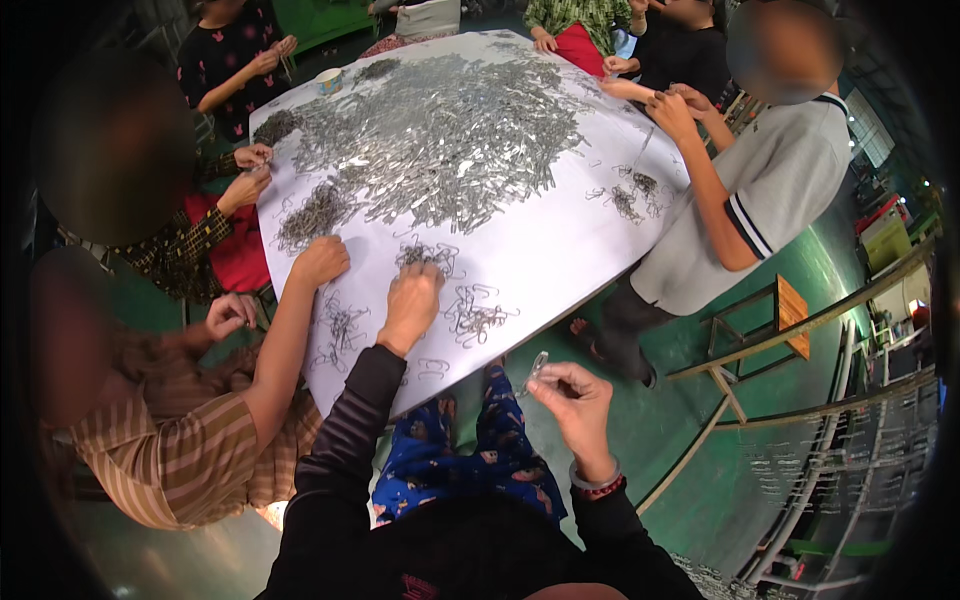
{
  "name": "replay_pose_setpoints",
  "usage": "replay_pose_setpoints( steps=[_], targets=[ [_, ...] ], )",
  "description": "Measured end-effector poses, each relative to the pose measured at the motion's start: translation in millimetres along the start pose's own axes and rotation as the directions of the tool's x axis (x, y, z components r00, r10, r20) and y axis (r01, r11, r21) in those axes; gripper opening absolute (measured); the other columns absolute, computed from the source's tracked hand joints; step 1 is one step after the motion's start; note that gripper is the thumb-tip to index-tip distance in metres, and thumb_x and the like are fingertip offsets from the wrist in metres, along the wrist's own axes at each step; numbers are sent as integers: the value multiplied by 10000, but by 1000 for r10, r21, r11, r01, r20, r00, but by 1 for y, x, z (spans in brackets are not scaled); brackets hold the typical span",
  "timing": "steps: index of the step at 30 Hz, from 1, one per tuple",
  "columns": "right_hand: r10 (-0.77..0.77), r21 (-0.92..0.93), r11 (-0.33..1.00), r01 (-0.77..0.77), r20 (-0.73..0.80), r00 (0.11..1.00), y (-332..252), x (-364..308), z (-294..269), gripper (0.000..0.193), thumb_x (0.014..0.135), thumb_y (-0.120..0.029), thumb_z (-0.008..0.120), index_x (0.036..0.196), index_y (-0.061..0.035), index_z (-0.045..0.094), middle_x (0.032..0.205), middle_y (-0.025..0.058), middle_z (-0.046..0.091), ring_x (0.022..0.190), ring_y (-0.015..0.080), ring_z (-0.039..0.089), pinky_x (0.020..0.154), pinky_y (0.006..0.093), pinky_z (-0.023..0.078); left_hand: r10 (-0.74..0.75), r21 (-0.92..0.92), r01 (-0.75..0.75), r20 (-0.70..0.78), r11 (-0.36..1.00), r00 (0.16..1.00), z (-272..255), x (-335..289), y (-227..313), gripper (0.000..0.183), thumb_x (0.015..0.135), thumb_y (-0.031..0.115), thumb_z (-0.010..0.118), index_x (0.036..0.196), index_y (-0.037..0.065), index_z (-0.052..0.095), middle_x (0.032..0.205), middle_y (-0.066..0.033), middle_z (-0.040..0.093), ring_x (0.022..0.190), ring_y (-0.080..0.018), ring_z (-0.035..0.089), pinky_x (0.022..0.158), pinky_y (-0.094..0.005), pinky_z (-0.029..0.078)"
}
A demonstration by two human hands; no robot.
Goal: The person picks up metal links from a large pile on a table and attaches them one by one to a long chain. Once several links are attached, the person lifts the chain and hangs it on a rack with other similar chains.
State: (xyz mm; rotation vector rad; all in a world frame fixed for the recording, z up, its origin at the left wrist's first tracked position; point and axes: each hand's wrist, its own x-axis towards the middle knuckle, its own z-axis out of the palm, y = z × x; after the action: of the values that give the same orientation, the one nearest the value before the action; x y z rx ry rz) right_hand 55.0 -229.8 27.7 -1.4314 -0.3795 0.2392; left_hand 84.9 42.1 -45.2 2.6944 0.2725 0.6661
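Note:
My left hand [412, 303] reaches over the table with bent fingertips in a small pile of thin dark wire hooks [441, 258]. What its fingers pinch is hidden. Off the table's near edge, my right hand [578, 402] holds up a small shiny metal clip [535, 372] between thumb and fingers. Other loose wire hooks [478, 314] lie just right of my left hand, and a couple of bent wires [432, 369] rest near the edge. Flat silvery metal pieces [455, 150] spread in a large heap over the table's middle.
Several people stand or sit around the white table [560, 255], their hands at work. A striped-sleeved co-worker's arm [280, 350] rests close on my left. More hook piles [318, 217] lie along the left side. A wooden stool [790, 315] and railing [800, 330] stand right.

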Motion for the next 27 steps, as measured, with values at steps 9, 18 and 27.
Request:
replay_pose_setpoints(
  steps=[9, 18, 27],
  targets=[
    [8, -83, 996, -13, -64, 998, 16, -11, 11, 140, 745, 29, 701, 875, 45, 653, 810, 38, 653, 721, 66, 575, 670, 200, 475, -270, -550, 397, 300, 735, 915, -35, -16, -9, 186, 893, 60, 476, 1036, -59, 488, 738, -176, 602, 685, -269, 630, 554, -361, 510],
    [6, 7, 1000, -5, -94, 996, 42, -16, 34, 142, 750, 47, 691, 889, 33, 662, 798, 19, 643, 695, 42, 541, 631, 177, 450, 113, -882, 462, 470, 92, 875, -91, -69, 94, 165, 914, 191, 552, 962, 33, 556, 910, -46, 586, 845, -115, 559, 687, -253, 482],
    [-65, -295, 955, 23, -133, 989, 42, -15, 44, 154, 732, 41, 692, 882, 28, 655, 723, -7, 597, 641, 42, 473, 588, 188, 406, -67, -838, 248, 248, 485, 967, -75, -76, 100, 126, 897, 118, 555, 957, 12, 588, 895, -60, 611, 860, -122, 577, 760, -281, 470]
  ],
)
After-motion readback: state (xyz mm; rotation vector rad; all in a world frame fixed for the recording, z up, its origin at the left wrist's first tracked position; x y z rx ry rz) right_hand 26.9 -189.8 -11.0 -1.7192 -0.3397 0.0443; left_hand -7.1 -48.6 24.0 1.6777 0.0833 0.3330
